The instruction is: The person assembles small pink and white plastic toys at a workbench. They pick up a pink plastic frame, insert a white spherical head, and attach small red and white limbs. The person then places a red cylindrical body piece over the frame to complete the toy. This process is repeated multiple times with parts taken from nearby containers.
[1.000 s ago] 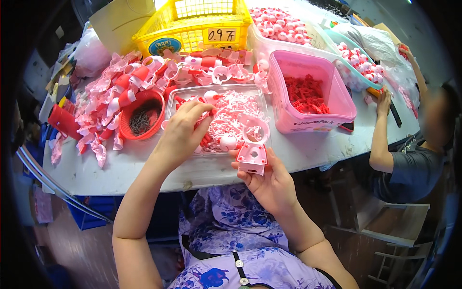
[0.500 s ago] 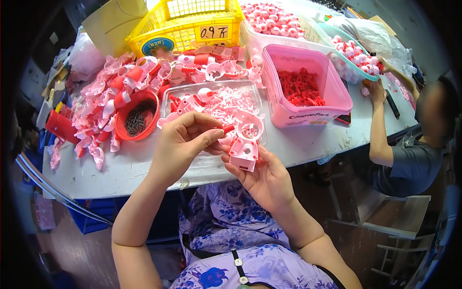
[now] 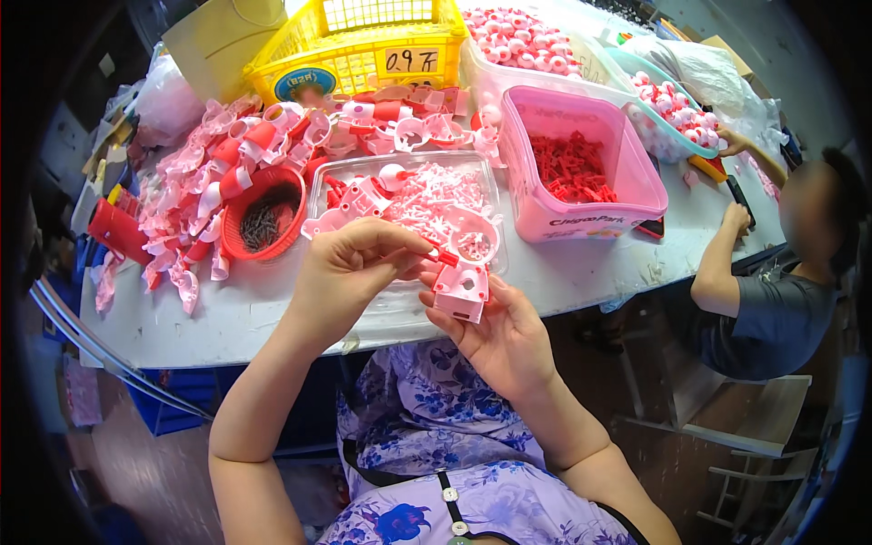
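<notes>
My right hand point(image 3: 495, 329) is closed around a pink plastic toy part point(image 3: 460, 292), boxy below with a round hole in its face. Between the thumb and fingers of my left hand point(image 3: 363, 263) is a small red plastic piece point(image 3: 443, 255), its end at the top of the pink part. Whether the two touch, I cannot tell. Just behind both hands lies a clear tray point(image 3: 491, 173) of small pale pink pieces point(image 3: 445, 193), with a few larger pink and red parts at its left. A round pink ring-shaped part point(image 3: 475, 238) shows right behind the held part.
Pink and red shells point(image 3: 245, 150) are heaped at left, around a red basket point(image 3: 238, 238) of dark screws. Behind stand a yellow crate point(image 3: 363, 77) and a tub of white-and-red balls point(image 3: 522, 41). A pink bin point(image 3: 581, 222) holds red pieces. A co-worker point(image 3: 772, 272) sits at right.
My left hand has brought the red piece slightly right and down, closer to the pink part. The co-worker's near hand has moved from the teal basket down to a dark tool.
</notes>
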The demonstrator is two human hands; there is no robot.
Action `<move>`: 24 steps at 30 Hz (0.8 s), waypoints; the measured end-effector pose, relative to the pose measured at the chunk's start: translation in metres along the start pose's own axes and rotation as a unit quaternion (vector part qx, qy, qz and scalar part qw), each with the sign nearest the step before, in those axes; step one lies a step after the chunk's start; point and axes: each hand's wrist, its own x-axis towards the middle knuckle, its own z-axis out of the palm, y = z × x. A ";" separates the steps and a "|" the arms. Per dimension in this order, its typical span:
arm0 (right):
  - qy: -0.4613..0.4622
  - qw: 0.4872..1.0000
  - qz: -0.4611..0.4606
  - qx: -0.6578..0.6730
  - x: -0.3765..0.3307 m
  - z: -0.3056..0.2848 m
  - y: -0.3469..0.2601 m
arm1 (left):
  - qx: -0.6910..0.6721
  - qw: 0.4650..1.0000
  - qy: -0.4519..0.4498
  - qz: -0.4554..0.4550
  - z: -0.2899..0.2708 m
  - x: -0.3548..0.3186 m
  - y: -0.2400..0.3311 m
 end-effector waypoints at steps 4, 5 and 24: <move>0.001 1.000 0.006 0.008 0.002 0.001 0.004 | -0.015 0.998 0.008 -0.056 0.006 -0.001 0.005; 0.002 1.000 0.007 0.005 0.002 0.002 0.004 | -0.005 0.999 0.006 -0.042 0.009 -0.001 0.008; -0.001 1.000 0.009 -0.011 0.000 0.004 0.010 | 0.350 0.915 -0.027 0.197 0.018 -0.006 0.023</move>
